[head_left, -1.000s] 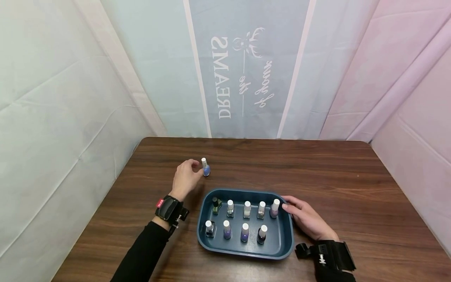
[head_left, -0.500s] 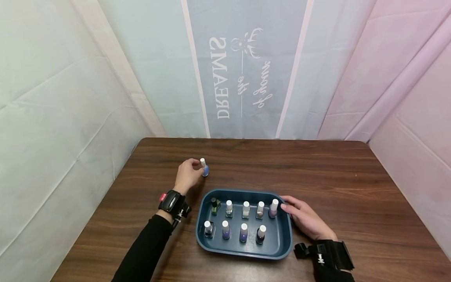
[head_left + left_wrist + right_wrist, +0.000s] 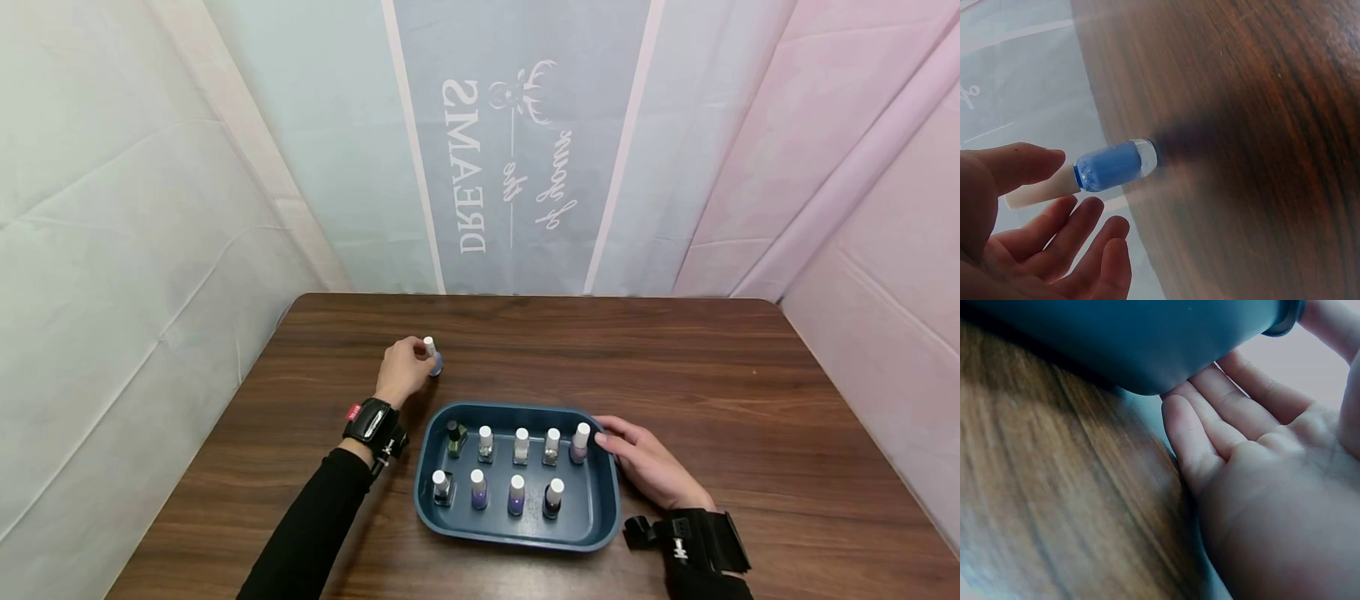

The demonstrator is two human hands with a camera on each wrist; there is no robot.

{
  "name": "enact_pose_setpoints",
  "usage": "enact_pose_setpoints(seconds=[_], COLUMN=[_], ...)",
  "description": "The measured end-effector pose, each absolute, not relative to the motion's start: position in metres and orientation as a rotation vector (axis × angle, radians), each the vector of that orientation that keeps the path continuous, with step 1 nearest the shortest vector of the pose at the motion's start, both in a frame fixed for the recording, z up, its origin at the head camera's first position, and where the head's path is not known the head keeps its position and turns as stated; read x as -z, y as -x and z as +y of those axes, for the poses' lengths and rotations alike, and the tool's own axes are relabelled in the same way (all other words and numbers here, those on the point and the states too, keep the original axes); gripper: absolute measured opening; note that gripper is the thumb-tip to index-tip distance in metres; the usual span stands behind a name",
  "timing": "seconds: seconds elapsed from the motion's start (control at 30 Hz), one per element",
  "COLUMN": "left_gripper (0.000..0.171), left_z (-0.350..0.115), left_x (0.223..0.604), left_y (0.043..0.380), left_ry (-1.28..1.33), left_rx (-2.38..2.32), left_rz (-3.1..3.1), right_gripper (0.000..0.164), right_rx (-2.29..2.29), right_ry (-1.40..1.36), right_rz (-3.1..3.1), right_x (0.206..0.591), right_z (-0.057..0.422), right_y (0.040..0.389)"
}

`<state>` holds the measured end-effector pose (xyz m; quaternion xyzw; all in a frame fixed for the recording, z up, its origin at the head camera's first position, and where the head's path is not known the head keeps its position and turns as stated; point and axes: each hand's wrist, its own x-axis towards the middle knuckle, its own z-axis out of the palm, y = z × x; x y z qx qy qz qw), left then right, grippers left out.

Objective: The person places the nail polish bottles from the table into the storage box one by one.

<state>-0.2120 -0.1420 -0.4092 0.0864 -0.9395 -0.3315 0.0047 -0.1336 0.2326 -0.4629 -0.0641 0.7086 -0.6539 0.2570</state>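
Observation:
My left hand point(image 3: 406, 367) is at a nail polish bottle point(image 3: 437, 364) with a white cap, upright on the table beyond the tray. In the left wrist view the bottle point(image 3: 1113, 165) shows blue polish; thumb and fingers close round its pale cap point(image 3: 1041, 189) from both sides. My right hand point(image 3: 656, 464) holds the right end of a dark blue tray point(image 3: 592, 529), thumb at the rim. In the right wrist view its fingers point(image 3: 1235, 406) lie against the outside of the tray wall point(image 3: 1147, 344).
Inside the tray stand several nail polish bottles in two rows: a dark-capped green one point(image 3: 455, 442), a purple one point(image 3: 478, 492) and a dark one point(image 3: 552, 500) among them. The brown wooden table point(image 3: 750, 400) ends at a printed curtain point(image 3: 517, 167).
My left hand has moved right and closer round the bottle, its fingers now overlapping the cap. The bottle stays where it stood. The right hand stays on the tray.

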Motion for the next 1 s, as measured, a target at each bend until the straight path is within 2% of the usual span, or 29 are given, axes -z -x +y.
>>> enact_pose_setpoints(seconds=[0.33, 0.8, 1.0], left_gripper=[0.021, 0.017, 0.018], left_z=[-0.141, -0.142, -0.142], left_x=[0.407, 0.409, 0.396], left_y=[0.216, 0.21, 0.204], left_ry=[-0.278, -0.263, -0.202], left_rx=[0.999, 0.923, 0.882], left_rz=[-2.959, -2.972, -2.973], right_gripper=[0.048, 0.047, 0.048], right_rx=[1.775, 1.776, 1.796], right_ry=[0.194, 0.231, 0.248], right_rz=[1.924, 1.905, 1.895], right_x=[0.461, 0.463, 0.463], right_z=[0.233, 0.233, 0.233], right_y=[0.135, 0.131, 0.132])
